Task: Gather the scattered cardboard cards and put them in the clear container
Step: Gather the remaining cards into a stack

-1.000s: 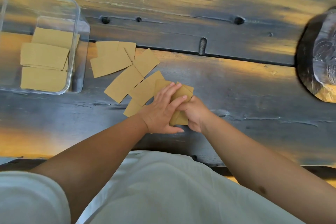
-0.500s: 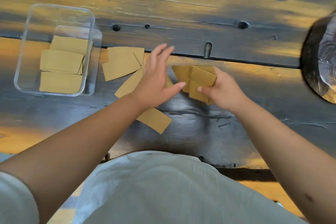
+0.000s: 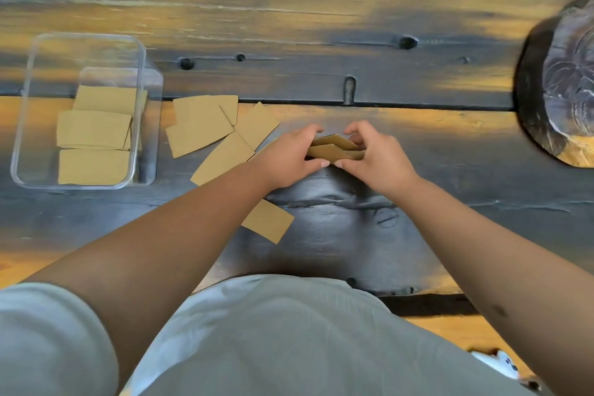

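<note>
A small stack of brown cardboard cards is held between both hands at the table's middle. My left hand grips its left end, and my right hand pinches its right end. Several loose cards lie fanned on the table just left of my left hand. One more card lies nearer me, partly under my left forearm. The clear container stands at the left and holds a few cards.
The dark wooden table has a seam and knot holes behind the cards. A dark round object sits at the right edge. The table's near edge runs just in front of my body.
My left hand has come off the loose cards and joined my right hand on the stack. The stack now sits between both hands.
</note>
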